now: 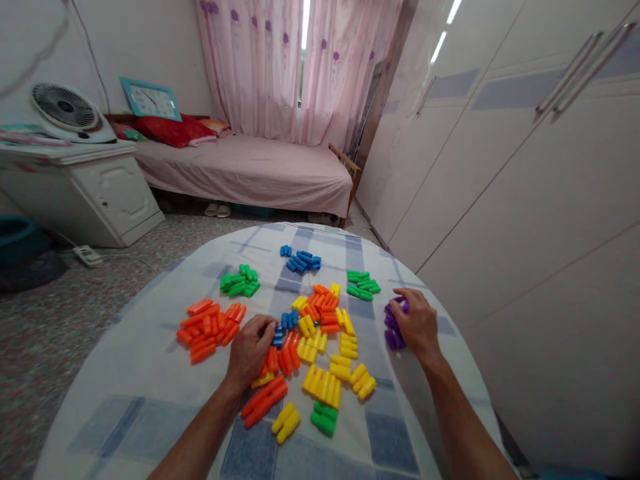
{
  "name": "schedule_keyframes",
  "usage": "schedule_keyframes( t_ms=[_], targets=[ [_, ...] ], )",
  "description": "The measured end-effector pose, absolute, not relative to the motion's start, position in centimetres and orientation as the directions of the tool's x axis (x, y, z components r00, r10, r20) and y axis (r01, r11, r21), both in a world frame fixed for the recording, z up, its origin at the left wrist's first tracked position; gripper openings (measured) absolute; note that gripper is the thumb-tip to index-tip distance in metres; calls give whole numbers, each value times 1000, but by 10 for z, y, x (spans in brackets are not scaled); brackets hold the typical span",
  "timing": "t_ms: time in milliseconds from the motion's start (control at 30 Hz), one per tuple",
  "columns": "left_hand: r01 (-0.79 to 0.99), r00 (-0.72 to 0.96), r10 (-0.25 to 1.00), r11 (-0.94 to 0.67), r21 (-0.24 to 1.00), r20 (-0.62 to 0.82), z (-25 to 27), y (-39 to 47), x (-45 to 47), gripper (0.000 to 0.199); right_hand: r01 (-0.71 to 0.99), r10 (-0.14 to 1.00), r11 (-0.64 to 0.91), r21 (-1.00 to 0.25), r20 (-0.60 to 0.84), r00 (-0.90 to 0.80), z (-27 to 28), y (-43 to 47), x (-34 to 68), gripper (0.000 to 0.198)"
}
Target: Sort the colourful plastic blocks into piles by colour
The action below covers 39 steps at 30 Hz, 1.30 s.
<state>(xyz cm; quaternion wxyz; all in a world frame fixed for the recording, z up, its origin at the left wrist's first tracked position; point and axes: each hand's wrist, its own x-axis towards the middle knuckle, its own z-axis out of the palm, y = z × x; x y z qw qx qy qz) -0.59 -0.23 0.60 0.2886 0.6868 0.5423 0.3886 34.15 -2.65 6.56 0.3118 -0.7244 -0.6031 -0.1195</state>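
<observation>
Purple pieces [394, 339] under right hand [419, 321]

They lie on the right side of the cloth-covered table [160, 373]. That hand bends over them; pinching, I cannot tell. The left hand [251, 348] curls beside blue pieces [278, 337], grip unclear.

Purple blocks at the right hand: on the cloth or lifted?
Nearer purple blocks: down, lying on the tablecloth. Others: cannot tell; the right hand partly covers them.
</observation>
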Motion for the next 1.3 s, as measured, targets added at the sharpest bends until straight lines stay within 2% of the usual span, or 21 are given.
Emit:
schedule_keyframes(
  t_ms=[200, 467, 633, 733, 867, 967, 1067, 1300],
  targets=[
    [517, 98, 970, -239, 822, 221, 7, -2, -6, 30, 952, 797, -187, -244, 529, 292, 49, -57, 365, 26],
    [525, 102, 971, -236, 817, 215, 7, -3, -7, 30, 947, 807, -200, -253, 506, 306, 38, -60, 369, 25],
    [530, 92, 968, -245, 812, 231, 6, -2, -6, 30, 956, 761, -164, -245, 585, 280, 42, -61, 352, 25],
    [521, 92, 969, -242, 819, 227, 4, -1, -6, 29, 950, 755, 2, -313, 623, 204, 44, -58, 325, 24],
    [515, 93, 970, -240, 823, 224, 5, -2, -6, 30, 847, 834, 184, -499, 535, 134, 35, -52, 288, 24],
    [517, 94, 971, -236, 823, 219, 6, -2, -6, 30, 751, 891, 145, -644, 416, 185, 20, -47, 273, 27],
    [506, 81, 974, -224, 833, 212, 6, -2, -6, 31, 676, 896, 72, -734, 345, 279, 7, -45, 268, 31],
    [511, 46, 959, -262, 819, 278, 9, -3, -6, 29, 640, 898, 53, -767, 317, 306, 1, -43, 268, 34]
  ],
)
